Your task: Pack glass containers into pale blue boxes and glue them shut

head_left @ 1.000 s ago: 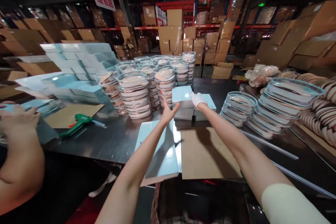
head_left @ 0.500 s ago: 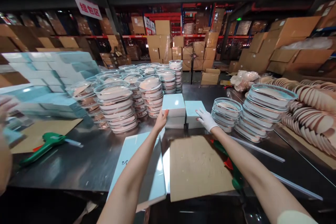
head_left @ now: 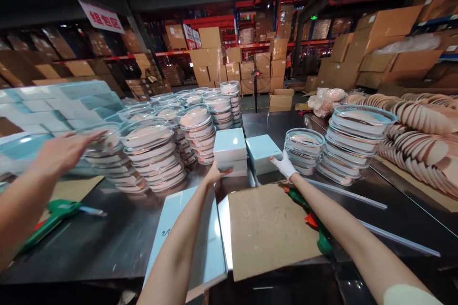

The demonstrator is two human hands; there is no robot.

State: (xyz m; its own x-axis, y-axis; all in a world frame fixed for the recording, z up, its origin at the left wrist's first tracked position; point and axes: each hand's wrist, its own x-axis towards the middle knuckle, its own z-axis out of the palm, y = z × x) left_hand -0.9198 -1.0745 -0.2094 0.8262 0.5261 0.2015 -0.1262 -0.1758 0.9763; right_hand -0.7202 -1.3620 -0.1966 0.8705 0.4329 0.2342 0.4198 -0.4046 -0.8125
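Two light-blue boxes stacked one on the other [head_left: 231, 145] stand on the table before me. My left hand [head_left: 215, 173], bare, is closed at their lower front left corner, thumb across the front; its other fingers are mostly hidden. To the right stands another light-blue box [head_left: 264, 152], turned at an angle. My right hand [head_left: 285, 167], in a white glove, touches that box's right corner with thumb and fingers spread. A large flat light-blue box [head_left: 200, 243] lies under my left forearm. Beside it is a cardboard sheet [head_left: 272, 228], and a green glue gun [head_left: 324, 238] lies near my right forearm.
Stacks of round clear containers [head_left: 148, 152] rise at left, more [head_left: 352, 147] at right. Clear sticks [head_left: 397, 238] and fanned round pieces [head_left: 425, 162] lie right. Another person's hand [head_left: 67, 150] reaches in from the left, above a second green glue gun [head_left: 53, 219].
My left hand has slid lower on the stacked boxes. The right box has turned, and my right hand has moved from its top to its right corner. The other person's hand has reached further in.
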